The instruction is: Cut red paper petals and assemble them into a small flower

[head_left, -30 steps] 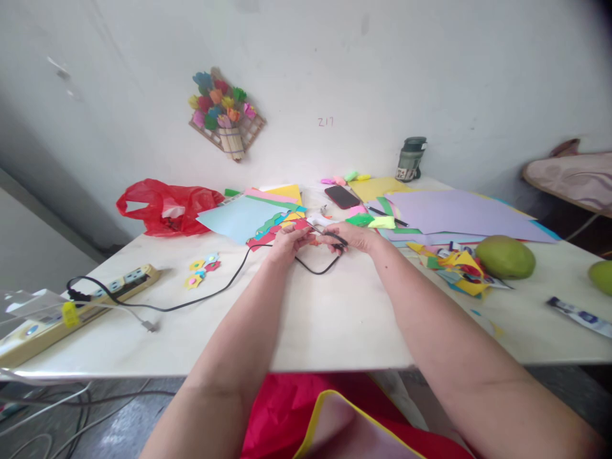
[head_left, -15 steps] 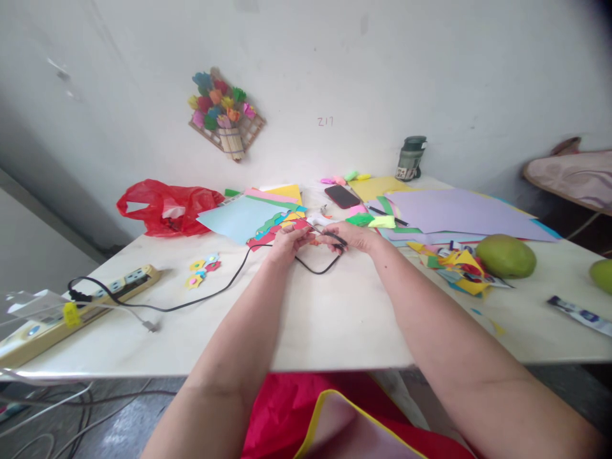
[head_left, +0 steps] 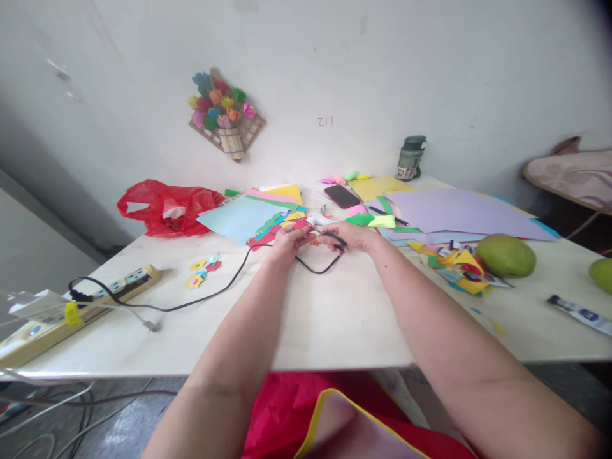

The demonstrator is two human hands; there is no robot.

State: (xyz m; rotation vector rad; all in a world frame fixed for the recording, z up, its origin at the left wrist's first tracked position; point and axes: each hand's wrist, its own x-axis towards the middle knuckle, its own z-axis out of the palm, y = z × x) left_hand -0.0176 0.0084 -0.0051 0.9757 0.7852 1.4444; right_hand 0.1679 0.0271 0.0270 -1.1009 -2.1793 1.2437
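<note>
Scissors with dark handles [head_left: 336,239] are gripped in my right hand [head_left: 356,236], their thin blades pointing left toward my other hand. My left hand [head_left: 288,242] is closed in a pinch at a piece of red paper [head_left: 300,224]; its fingers partly cover the piece. Both hands are close together above the table's far half. Behind them lies a white object [head_left: 319,220], mostly hidden. A black cord [head_left: 224,290] runs beneath my left wrist and loops up toward my right hand. Cut wavy strips of coloured paper [head_left: 270,226] lie just left of my fingers.
Small paper flowers [head_left: 203,271] and a power strip [head_left: 124,284] are on the left, near a red plastic bag [head_left: 172,207]. Coloured sheets [head_left: 444,210], a phone [head_left: 342,196], paper scraps [head_left: 461,268], a green fruit [head_left: 505,255] and a bottle [head_left: 411,158] occupy the right and back.
</note>
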